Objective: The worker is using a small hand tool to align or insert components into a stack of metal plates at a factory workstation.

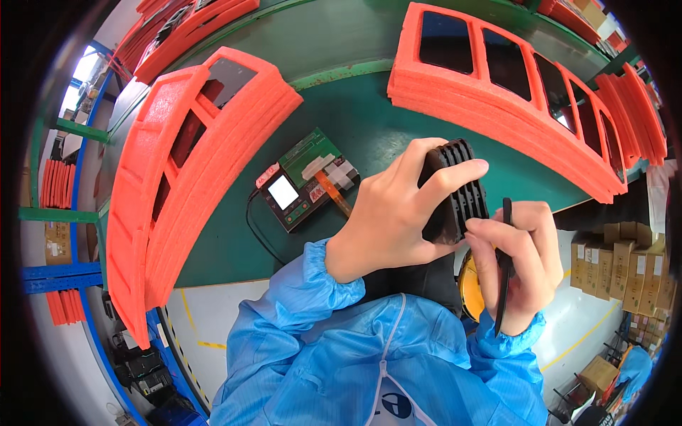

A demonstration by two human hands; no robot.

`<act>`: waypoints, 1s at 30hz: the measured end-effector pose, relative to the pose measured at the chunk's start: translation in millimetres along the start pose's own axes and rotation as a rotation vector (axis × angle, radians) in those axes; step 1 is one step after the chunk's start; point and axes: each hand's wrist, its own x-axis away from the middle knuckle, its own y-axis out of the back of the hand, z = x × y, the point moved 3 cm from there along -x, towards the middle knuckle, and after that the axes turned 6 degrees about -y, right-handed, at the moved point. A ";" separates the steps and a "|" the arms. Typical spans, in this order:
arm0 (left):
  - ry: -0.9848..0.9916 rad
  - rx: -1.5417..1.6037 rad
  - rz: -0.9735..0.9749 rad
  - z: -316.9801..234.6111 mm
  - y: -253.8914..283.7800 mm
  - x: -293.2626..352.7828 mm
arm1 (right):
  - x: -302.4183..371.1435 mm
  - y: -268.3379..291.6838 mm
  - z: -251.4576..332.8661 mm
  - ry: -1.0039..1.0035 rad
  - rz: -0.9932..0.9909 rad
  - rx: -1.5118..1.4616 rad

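My left hand (394, 206) is closed around a black ribbed block (465, 188) that looks like several thin slotted layers. Its thumb and fingers clasp the block from opposite sides, hiding part of it. Close against the block's lower right edge is my right hand (522, 259), its thumb and forefinger pinched together. A slim black stick-like tool (504, 266) runs upright through the right hand, between the fingers. Left of my hands on the green table lies a small tester (288, 192) with a lit white screen, a green circuit board (310, 153) and an orange ribbon cable (332, 190).
Stacked red foam trays (234, 121) stand on the table's left, with more foam trays (490, 99) holding dark glass panels at the far right. A black cable (256, 227) trails from the tester. Cardboard boxes (625, 273) and a yellow round object (470, 287) sit beyond the table's edge.
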 end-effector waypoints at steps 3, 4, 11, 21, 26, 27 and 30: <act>0.008 -0.014 0.014 -1.9 1.0 -1.9 | -5.9 5.2 10.0 0.075 0.048 0.105; 0.012 -0.021 0.020 -2.3 1.3 -2.5 | -7.0 5.3 13.0 0.113 0.071 0.158; 0.025 -0.023 0.030 -3.3 1.5 -1.5 | -15.4 -3.6 6.5 0.110 0.108 0.114; 0.015 -0.016 0.020 -2.6 0.5 -1.4 | -13.3 0.2 -18.9 -0.072 0.067 -0.216; 0.038 -0.045 -0.024 -6.4 0.4 -1.4 | -6.0 3.0 -3.6 0.038 0.042 -0.051; 0.073 -0.063 -0.046 -8.8 -0.9 -1.3 | -1.7 1.8 -3.1 0.037 0.006 -0.011; 0.121 -0.103 -0.109 -11.7 -6.5 1.0 | 2.2 -0.2 2.7 0.024 -0.046 0.046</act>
